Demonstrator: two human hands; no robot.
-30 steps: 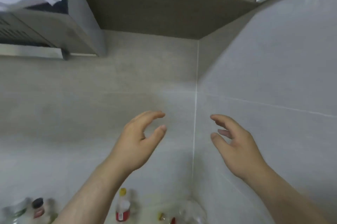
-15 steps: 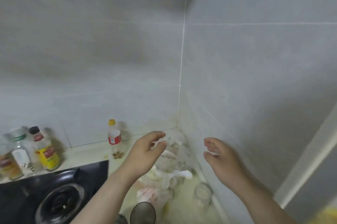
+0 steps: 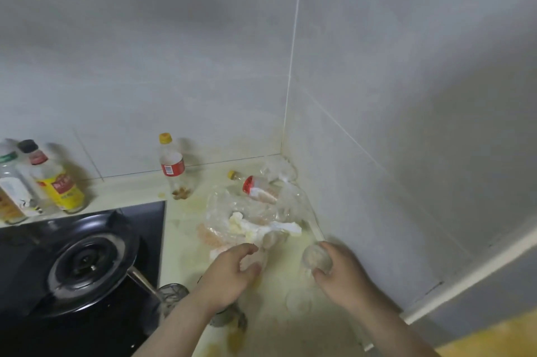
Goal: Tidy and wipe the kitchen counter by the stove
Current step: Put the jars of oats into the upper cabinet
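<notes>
1. Head view: both hands have come down from mid-air to the pale yellow-stained table (image 3: 180, 240) right of the black gas stove (image 3: 84, 263). Tidying seems to be starting.
2. The right hand (image 3: 340, 272), far right of the stove, closes its grip round a small clear glass jar (image 3: 316, 259).
3. The left hand (image 3: 229, 272), nearer the stove, curls over the crumpled clear plastic bag heap (image 3: 255, 211). I cannot tell whether its grip pinches anything.
4. Half a second ago, the jar stood free.
</notes>
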